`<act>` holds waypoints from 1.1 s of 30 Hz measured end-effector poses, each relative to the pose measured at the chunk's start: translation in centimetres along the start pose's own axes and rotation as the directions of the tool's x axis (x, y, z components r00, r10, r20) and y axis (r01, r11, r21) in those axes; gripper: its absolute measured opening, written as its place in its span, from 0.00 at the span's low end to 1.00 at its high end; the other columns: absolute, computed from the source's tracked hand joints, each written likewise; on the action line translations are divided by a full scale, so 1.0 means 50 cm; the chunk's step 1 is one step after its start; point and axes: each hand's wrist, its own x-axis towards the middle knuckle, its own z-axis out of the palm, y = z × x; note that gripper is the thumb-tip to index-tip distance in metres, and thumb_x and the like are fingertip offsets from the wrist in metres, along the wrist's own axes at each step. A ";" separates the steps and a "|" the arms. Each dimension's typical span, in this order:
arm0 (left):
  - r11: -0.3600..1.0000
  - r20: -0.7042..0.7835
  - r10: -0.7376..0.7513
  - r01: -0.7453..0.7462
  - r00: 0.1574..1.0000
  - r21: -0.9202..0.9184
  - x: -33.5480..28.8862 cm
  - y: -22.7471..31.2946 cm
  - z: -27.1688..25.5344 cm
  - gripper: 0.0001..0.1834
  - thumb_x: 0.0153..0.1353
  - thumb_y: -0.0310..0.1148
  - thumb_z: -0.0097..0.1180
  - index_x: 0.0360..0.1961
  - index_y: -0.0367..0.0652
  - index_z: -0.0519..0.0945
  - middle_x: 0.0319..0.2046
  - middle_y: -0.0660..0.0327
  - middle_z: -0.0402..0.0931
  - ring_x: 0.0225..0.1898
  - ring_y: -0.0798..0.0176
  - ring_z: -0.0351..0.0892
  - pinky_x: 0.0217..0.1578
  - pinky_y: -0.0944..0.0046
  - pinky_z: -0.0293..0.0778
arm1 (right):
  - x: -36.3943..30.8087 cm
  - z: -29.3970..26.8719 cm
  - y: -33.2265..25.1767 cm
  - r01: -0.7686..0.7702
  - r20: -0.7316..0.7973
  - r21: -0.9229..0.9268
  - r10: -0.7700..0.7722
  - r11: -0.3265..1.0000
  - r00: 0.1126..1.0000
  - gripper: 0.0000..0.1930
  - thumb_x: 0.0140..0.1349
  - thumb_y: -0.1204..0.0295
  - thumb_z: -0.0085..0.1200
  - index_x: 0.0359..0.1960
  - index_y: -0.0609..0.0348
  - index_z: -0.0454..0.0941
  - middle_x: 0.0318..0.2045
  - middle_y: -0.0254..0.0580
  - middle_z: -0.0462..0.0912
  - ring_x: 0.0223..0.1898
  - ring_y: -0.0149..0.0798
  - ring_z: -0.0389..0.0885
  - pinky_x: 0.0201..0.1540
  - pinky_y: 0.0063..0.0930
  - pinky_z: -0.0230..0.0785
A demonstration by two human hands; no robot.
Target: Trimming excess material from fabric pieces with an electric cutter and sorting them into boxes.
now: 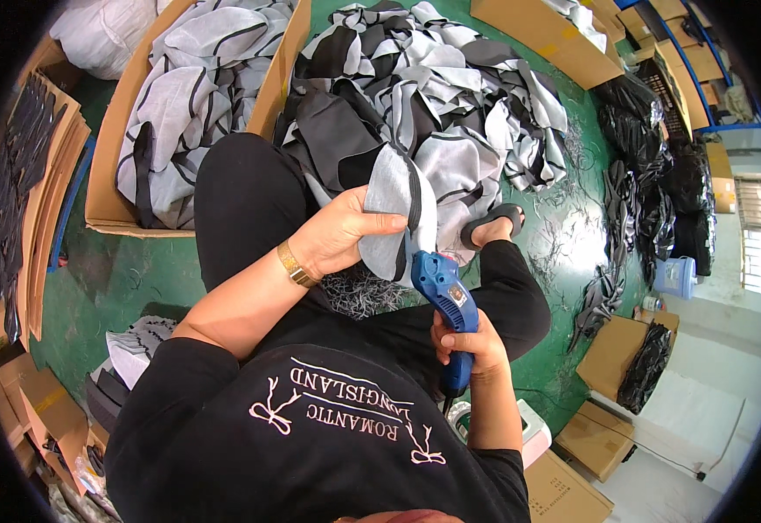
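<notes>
My left hand (335, 234), with a gold-coloured band at the wrist, pinches a grey fabric piece (389, 200) with a black strip across it, thumb on top. In my right hand (474, 344) is a blue handheld power tool (443, 292), shaped like electric scissors, fingers wrapped round its handle. The tool's head meets the lower right edge of the fabric piece, close to my left thumb. Its working tip is too small to make out. A dark cord leaves the handle's lower end. Thin grey trimmings (358, 292) lie below the fabric.
Ahead is a large heap of grey and black fabric pieces (432, 70) on the green floor (554, 235). A cardboard box (141, 231) of similar pieces stands at the left. Black plastic bags (659, 183), a blue tub (676, 277) and more cartons line the right.
</notes>
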 end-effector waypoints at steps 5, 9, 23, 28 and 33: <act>1.000 0.025 -0.009 0.009 1.000 -0.013 -0.002 -0.008 -0.007 0.21 0.56 0.24 0.59 0.52 0.38 0.72 0.46 0.59 0.78 0.47 0.63 0.78 0.51 0.60 0.73 | 0.010 0.007 0.005 0.007 0.013 0.047 -0.008 0.999 1.000 0.18 0.41 0.77 0.62 0.37 0.69 0.73 0.21 0.41 0.74 0.18 0.35 0.73 0.22 0.26 0.68; 1.000 0.031 -0.016 0.016 0.999 0.010 -0.004 -0.010 0.002 0.20 0.57 0.23 0.58 0.52 0.38 0.72 0.45 0.60 0.78 0.46 0.65 0.78 0.50 0.62 0.72 | 0.022 0.020 0.012 0.021 0.007 0.118 -0.022 0.993 1.000 0.19 0.39 0.75 0.61 0.35 0.66 0.70 0.16 0.37 0.66 0.17 0.33 0.65 0.17 0.25 0.61; 0.961 0.047 0.006 -0.019 0.999 0.275 -0.013 -0.043 0.029 0.20 0.59 0.26 0.57 0.54 0.39 0.72 0.45 0.64 0.77 0.46 0.72 0.75 0.50 0.68 0.70 | 0.109 0.091 -0.120 0.330 -0.190 -0.537 -0.493 0.776 0.849 0.25 0.46 0.70 0.67 0.45 0.67 0.73 0.31 0.35 0.77 0.28 0.26 0.75 0.31 0.20 0.70; 0.969 -0.063 0.074 -0.056 0.995 0.242 -0.007 -0.036 0.011 0.11 0.65 0.32 0.53 0.45 0.40 0.78 0.38 0.69 0.78 0.39 0.78 0.74 0.43 0.73 0.70 | 0.138 0.090 -0.093 0.318 -0.163 -0.639 -0.527 0.700 0.834 0.26 0.44 0.71 0.69 0.45 0.68 0.73 0.32 0.37 0.78 0.32 0.27 0.74 0.37 0.21 0.68; 0.977 -0.186 0.093 -0.054 0.978 0.206 -0.017 -0.025 0.016 0.07 0.63 0.28 0.54 0.40 0.36 0.79 0.35 0.65 0.79 0.36 0.75 0.77 0.40 0.73 0.72 | 0.119 0.075 -0.079 0.301 -0.225 -0.356 -0.394 0.885 0.891 0.23 0.49 0.74 0.65 0.47 0.68 0.71 0.31 0.37 0.77 0.28 0.29 0.76 0.32 0.22 0.72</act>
